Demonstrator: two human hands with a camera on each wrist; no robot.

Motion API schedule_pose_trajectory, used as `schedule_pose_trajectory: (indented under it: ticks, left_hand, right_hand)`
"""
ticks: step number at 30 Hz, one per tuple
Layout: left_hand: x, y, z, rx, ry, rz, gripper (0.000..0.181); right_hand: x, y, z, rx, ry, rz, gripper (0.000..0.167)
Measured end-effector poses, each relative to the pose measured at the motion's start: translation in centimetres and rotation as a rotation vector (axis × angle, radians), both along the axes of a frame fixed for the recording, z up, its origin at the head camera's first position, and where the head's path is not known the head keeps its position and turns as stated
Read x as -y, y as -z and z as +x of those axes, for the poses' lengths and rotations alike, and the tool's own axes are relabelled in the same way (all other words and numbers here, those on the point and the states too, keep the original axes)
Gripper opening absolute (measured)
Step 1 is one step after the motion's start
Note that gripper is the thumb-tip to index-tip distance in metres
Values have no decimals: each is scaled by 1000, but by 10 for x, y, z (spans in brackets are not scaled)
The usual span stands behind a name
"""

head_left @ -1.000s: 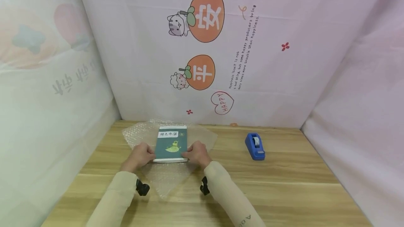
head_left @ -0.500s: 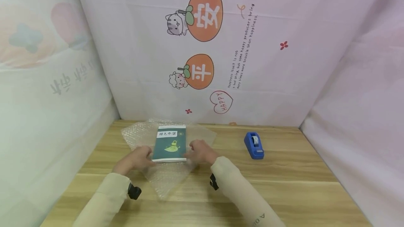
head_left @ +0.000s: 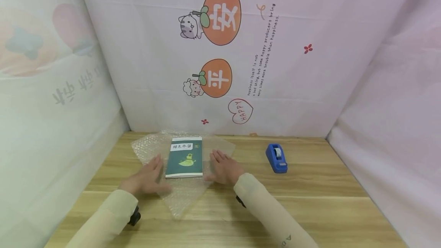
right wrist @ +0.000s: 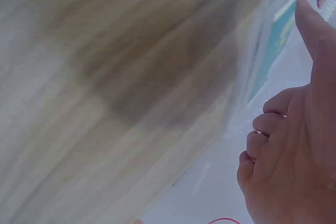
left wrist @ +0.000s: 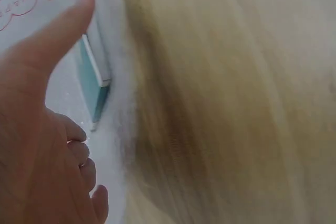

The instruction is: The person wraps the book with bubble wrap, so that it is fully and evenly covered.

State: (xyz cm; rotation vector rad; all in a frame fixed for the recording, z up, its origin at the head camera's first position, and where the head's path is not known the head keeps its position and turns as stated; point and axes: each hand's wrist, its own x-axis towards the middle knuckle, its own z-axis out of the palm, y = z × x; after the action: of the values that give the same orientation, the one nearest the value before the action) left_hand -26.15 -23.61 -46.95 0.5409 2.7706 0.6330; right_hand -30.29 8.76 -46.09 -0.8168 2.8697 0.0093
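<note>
A green booklet (head_left: 185,157) with white bands lies flat on a sheet of bubble wrap (head_left: 182,196) spread cornerwise on the table. Left of the booklet, my left hand (head_left: 146,179) is over the wrap's left part, fingers extended and thumb apart, gripping nothing. On the other side my right hand (head_left: 225,168) lies over the wrap with fingers spread, also without a hold on anything. The left wrist view shows the booklet's corner (left wrist: 94,85) beyond the left thumb; in the right wrist view the booklet (right wrist: 273,51) appears beside the right hand (right wrist: 294,145).
A blue tape dispenser (head_left: 276,159) stands on the wooden table (head_left: 310,209) to the right of the wrap. Printed white cloth (head_left: 289,68) hangs behind the table, with more cloth at the left and right sides.
Both hands have let go of the booklet's lower corners and moved outward, their fingers now straightened. The booklet and wrap have stayed in place.
</note>
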Motion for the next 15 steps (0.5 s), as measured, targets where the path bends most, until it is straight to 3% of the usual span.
schedule_pose_trajectory:
  ticks: [7,12,15]
  left_hand:
    - [3,16,-7,27,41,-42,127]
    - [-2,14,-6,47,25,-95,123]
    - [-7,9,-2,49,18,-110,121]
  right_hand:
    - [-3,19,-3,13,-34,27,100]
    - [-3,25,0,52,-67,26,98]
    - [-4,21,3,82,-54,29,96]
